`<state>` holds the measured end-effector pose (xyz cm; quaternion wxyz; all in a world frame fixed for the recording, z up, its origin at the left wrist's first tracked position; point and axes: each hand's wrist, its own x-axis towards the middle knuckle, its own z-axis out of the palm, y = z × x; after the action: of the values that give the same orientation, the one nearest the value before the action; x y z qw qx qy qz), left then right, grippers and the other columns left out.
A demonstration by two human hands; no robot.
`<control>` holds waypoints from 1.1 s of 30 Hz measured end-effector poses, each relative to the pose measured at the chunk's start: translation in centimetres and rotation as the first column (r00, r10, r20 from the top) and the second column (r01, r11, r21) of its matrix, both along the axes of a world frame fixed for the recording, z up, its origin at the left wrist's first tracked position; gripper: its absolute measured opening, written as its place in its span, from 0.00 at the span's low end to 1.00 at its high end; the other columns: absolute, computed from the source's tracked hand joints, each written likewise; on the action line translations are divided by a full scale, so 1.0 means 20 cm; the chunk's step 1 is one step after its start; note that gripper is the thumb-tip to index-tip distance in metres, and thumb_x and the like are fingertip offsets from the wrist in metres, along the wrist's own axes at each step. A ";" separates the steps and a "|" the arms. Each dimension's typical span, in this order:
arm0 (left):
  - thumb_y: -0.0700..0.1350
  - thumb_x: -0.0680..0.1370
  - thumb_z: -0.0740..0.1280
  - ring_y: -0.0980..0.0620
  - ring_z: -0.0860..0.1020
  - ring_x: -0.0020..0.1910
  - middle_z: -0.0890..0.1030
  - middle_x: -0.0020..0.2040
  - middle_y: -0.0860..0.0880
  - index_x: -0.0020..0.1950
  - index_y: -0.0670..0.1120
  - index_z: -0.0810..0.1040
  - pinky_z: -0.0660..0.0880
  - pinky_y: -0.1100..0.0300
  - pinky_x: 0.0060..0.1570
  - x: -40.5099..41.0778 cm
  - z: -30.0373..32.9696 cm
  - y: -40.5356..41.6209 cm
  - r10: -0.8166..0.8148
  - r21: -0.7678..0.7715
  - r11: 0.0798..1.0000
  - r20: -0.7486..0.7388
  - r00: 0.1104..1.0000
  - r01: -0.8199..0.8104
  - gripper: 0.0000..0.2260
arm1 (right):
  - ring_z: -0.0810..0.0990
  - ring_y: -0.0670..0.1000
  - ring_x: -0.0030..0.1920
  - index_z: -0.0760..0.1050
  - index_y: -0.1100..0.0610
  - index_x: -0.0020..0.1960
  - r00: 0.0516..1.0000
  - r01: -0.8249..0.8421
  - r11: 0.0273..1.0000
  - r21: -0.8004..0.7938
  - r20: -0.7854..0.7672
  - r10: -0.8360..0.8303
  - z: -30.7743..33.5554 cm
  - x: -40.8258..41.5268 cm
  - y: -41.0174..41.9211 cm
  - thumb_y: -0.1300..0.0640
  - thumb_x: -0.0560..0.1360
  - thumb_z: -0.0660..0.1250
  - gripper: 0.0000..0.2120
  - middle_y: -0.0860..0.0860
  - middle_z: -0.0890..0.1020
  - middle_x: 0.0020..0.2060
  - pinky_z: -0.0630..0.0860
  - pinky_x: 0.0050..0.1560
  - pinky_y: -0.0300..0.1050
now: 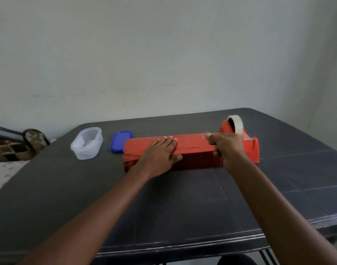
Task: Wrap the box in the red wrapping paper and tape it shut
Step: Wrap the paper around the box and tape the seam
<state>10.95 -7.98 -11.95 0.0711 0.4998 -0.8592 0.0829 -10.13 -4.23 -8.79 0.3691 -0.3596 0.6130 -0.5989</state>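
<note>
Dark table [183, 197]: wrapped box [192, 150] at centre. Left hand [160, 152] flat, pressing seam. Right hand [226, 145] curled at box's right end, grip unclear. Step: taping. Next: tape from dispenser [248, 142].

We see open dark table [183, 203] between the near edge and the wrapped box [192, 150], crossed only by our two forearms. The box lies crosswise mid-table, with our left hand [160, 152] flat on its top and our right hand [226, 145] over its right end. Just beyond that end stands the red tape dispenser [248, 142], closing off the right approach. Left of the box, the blue lid [120, 140] lies just beside its far corner, and the clear container [87, 143] sits farther left, with bare table between them.
</note>
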 end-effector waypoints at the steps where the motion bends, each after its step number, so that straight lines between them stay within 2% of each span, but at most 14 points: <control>1: 0.62 0.83 0.51 0.49 0.51 0.81 0.54 0.82 0.47 0.82 0.47 0.52 0.49 0.52 0.78 0.02 0.01 0.01 0.007 0.000 1.000 -0.007 1.000 -0.007 0.32 | 0.68 0.50 0.24 0.78 0.59 0.32 0.998 -0.034 0.998 0.050 -0.050 0.036 0.02 0.08 -0.03 0.58 0.70 0.77 0.12 0.58 0.77 0.30 0.69 0.31 0.47; 5: 0.60 0.83 0.54 0.47 0.52 0.80 0.56 0.81 0.46 0.81 0.46 0.54 0.51 0.50 0.77 0.03 0.00 0.00 -0.005 -0.001 1.000 -0.020 1.000 0.005 0.31 | 0.71 0.51 0.27 0.79 0.60 0.33 0.970 -0.030 0.988 0.152 -0.235 0.066 0.07 0.23 -0.10 0.57 0.69 0.78 0.11 0.53 0.78 0.28 0.67 0.30 0.43; 8: 0.60 0.83 0.54 0.47 0.52 0.80 0.56 0.81 0.46 0.81 0.46 0.54 0.51 0.50 0.77 0.03 -0.01 0.00 -0.008 -0.009 1.000 -0.027 1.000 0.008 0.31 | 0.79 0.54 0.38 0.76 0.59 0.35 0.925 0.001 0.973 0.230 -0.369 0.086 0.08 0.28 -0.12 0.56 0.70 0.77 0.12 0.53 0.79 0.32 0.69 0.33 0.40; 10: 0.61 0.83 0.54 0.47 0.52 0.80 0.55 0.81 0.46 0.81 0.46 0.54 0.51 0.51 0.77 0.03 -0.01 -0.01 -0.009 -0.008 1.000 -0.037 0.999 0.009 0.31 | 0.79 0.55 0.42 0.72 0.57 0.36 0.900 0.021 0.960 0.280 -0.423 0.104 0.07 0.29 -0.12 0.54 0.70 0.77 0.14 0.53 0.77 0.34 0.71 0.38 0.42; 13: 0.61 0.83 0.54 0.47 0.52 0.80 0.55 0.81 0.46 0.81 0.46 0.54 0.50 0.50 0.77 0.04 -0.02 -0.01 -0.006 -0.005 1.000 -0.045 0.999 0.005 0.31 | 0.79 0.55 0.43 0.73 0.57 0.37 0.876 0.059 0.953 0.297 -0.473 0.092 0.07 0.30 -0.14 0.54 0.71 0.75 0.13 0.53 0.77 0.34 0.73 0.39 0.44; 16: 0.61 0.83 0.54 0.47 0.52 0.80 0.56 0.81 0.46 0.81 0.46 0.55 0.51 0.50 0.77 0.04 -0.02 -0.01 -0.012 -0.008 1.000 -0.048 0.999 0.011 0.31 | 0.81 0.55 0.44 0.78 0.58 0.41 0.858 0.061 0.952 0.301 -0.503 0.104 0.09 0.32 -0.15 0.53 0.70 0.75 0.09 0.54 0.82 0.38 0.73 0.37 0.43; 18: 0.60 0.83 0.54 0.46 0.53 0.80 0.57 0.81 0.45 0.81 0.45 0.55 0.52 0.50 0.77 0.04 -0.02 -0.01 -0.016 -0.011 1.000 -0.050 0.999 0.015 0.31 | 0.82 0.54 0.44 0.81 0.57 0.43 0.847 0.064 0.950 0.306 -0.520 0.110 0.09 0.34 -0.15 0.53 0.70 0.74 0.08 0.53 0.83 0.39 0.69 0.31 0.40; 21: 0.60 0.83 0.54 0.46 0.54 0.80 0.57 0.81 0.45 0.81 0.45 0.56 0.52 0.49 0.77 0.04 -0.02 -0.02 -0.015 -0.012 1.000 -0.055 0.998 0.014 0.30 | 0.81 0.55 0.44 0.79 0.58 0.43 0.842 0.064 0.945 0.320 -0.526 0.121 0.10 0.36 -0.14 0.53 0.71 0.73 0.08 0.54 0.82 0.39 0.64 0.28 0.41; 24: 0.60 0.83 0.54 0.46 0.54 0.80 0.58 0.81 0.45 0.81 0.45 0.56 0.52 0.50 0.76 0.04 -0.03 -0.01 -0.021 -0.021 1.000 -0.055 0.998 0.020 0.30 | 0.81 0.55 0.45 0.77 0.58 0.42 0.827 0.079 0.939 0.334 -0.549 0.125 0.11 0.37 -0.13 0.54 0.72 0.73 0.08 0.54 0.81 0.39 0.68 0.33 0.42; 28: 0.60 0.83 0.54 0.46 0.54 0.80 0.57 0.81 0.45 0.81 0.45 0.56 0.52 0.49 0.76 0.04 -0.03 -0.01 -0.023 -0.026 0.999 -0.056 0.998 0.022 0.30 | 0.83 0.57 0.50 0.80 0.59 0.47 0.797 0.101 0.938 0.331 -0.592 0.124 0.11 0.39 -0.14 0.56 0.69 0.73 0.09 0.56 0.84 0.45 0.75 0.42 0.45; 33: 0.60 0.83 0.53 0.46 0.53 0.80 0.57 0.81 0.44 0.81 0.44 0.55 0.52 0.50 0.77 0.04 -0.03 -0.01 -0.019 -0.022 1.000 -0.054 0.998 0.018 0.31 | 0.76 0.56 0.47 0.77 0.59 0.45 0.731 0.098 0.936 0.337 -0.663 0.162 0.11 0.40 -0.13 0.59 0.71 0.72 0.06 0.55 0.79 0.43 0.74 0.46 0.47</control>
<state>11.78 -8.20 -12.48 0.1005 0.4930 -0.8607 0.0777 -2.18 -6.86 -6.49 0.1870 -0.4930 0.7950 -0.2999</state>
